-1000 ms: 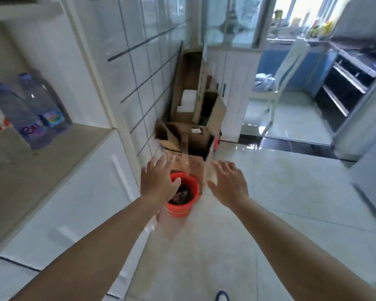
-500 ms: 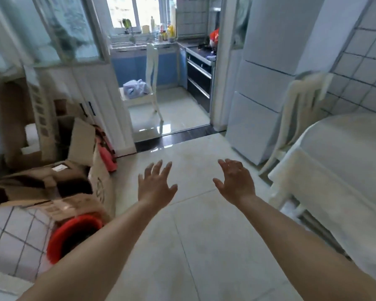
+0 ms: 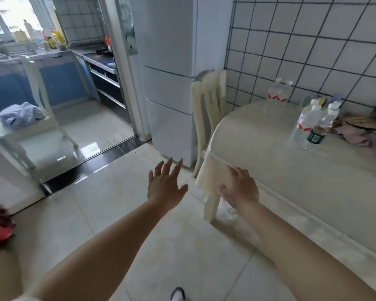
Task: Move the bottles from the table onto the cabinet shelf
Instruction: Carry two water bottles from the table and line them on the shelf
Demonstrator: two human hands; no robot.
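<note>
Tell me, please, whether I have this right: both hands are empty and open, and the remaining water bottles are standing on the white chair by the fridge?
Not quite. Left hand and right hand are indeed empty and open, but the head view shows the water bottles standing on the table near the tiled wall, not on the chair.
</note>
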